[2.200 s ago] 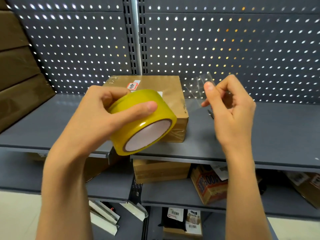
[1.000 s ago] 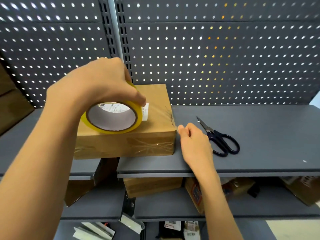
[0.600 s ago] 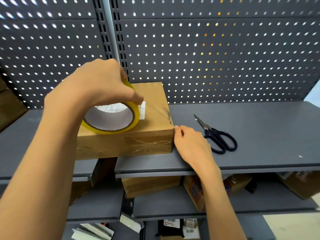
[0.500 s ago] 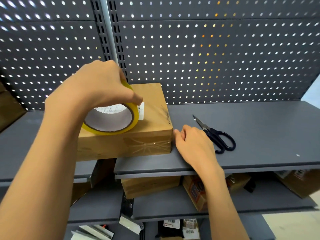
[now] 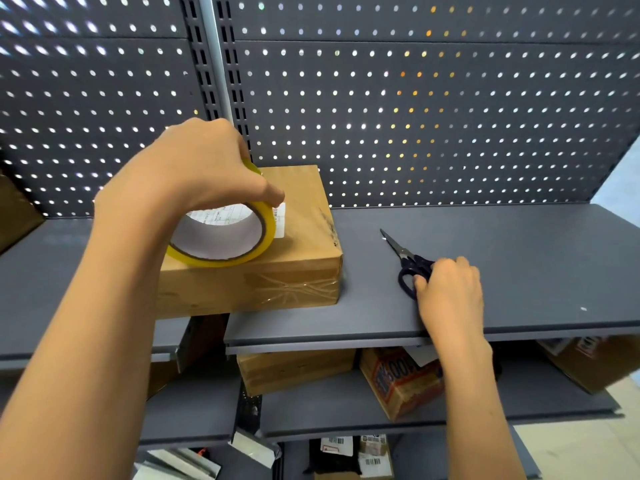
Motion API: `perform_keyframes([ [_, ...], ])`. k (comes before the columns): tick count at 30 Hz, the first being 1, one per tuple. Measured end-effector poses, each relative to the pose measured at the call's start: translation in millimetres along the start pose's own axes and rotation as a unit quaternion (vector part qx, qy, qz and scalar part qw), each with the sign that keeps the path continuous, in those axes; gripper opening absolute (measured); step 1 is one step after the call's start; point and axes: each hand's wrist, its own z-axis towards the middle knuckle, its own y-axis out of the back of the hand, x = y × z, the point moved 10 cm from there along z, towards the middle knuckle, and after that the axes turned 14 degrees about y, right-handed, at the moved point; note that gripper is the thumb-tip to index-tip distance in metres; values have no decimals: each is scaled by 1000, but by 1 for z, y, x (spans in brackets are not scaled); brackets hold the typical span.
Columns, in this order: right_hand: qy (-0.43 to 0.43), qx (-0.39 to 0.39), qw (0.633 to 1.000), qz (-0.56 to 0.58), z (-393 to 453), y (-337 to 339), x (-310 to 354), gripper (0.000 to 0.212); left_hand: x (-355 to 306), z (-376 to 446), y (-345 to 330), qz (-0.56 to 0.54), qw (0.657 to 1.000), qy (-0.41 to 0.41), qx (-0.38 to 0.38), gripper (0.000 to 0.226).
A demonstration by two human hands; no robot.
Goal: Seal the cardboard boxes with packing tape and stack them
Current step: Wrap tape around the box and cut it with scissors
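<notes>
The left hand (image 5: 194, 174) grips a yellow roll of packing tape (image 5: 221, 233) on the taped brown cardboard box (image 5: 298, 258) on the grey metal shelf (image 5: 519, 271); the right hand (image 5: 450, 292) curls around black-handled scissors (image 5: 403, 261)

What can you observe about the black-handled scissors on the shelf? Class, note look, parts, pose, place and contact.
The black-handled scissors have slim silvery metal blades and dark loop handles that look like plastic. They lie flat on the grey shelf, blades closed, tip pointing away and to the left, apart from the brown cardboard box to their left. The right hand covers the handles from the near side, fingers curled over them; one loop shows beside the hand, and the grip itself is partly hidden.
</notes>
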Motion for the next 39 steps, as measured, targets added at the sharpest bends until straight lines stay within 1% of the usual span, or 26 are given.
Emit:
perform_keyframes([
  [5, 27, -24, 998, 54, -4, 15, 5, 27, 0, 2, -2, -2, 1000, -1, 1, 59],
  [9, 96, -74, 984, 133, -10, 31, 24, 28, 0, 4, -3, -4, 1000, 2, 3, 54],
  [12, 121, -106, 973, 163, -18, 37, 34, 39, 0, 6, -4, -4, 1000, -3, 3, 52],
  [14, 138, -118, 971, 157, -25, 40, 42, 47, 0, 7, -5, -5, 1000, -5, 4, 52],
  [16, 161, -126, 968, 145, -33, 42, 51, 50, 0, 7, -4, -7, 1000, -5, 4, 49],
  [21, 200, -141, 961, 129, -53, 57, 62, 45, 0, 9, -5, -6, 1000, -8, 11, 46],
  [27, 241, -128, 957, 99, -78, 73, 84, 43, 1, 11, -6, -6, 1000, -8, 18, 51],
  [35, 253, -104, 959, 74, -93, 80, 90, 39, 3, 14, -7, -11, 1000, -7, 23, 58],
  [39, 246, -122, 960, 47, -94, 77, 92, 39, 3, 13, -7, -15, 1000, -9, 22, 59],
])
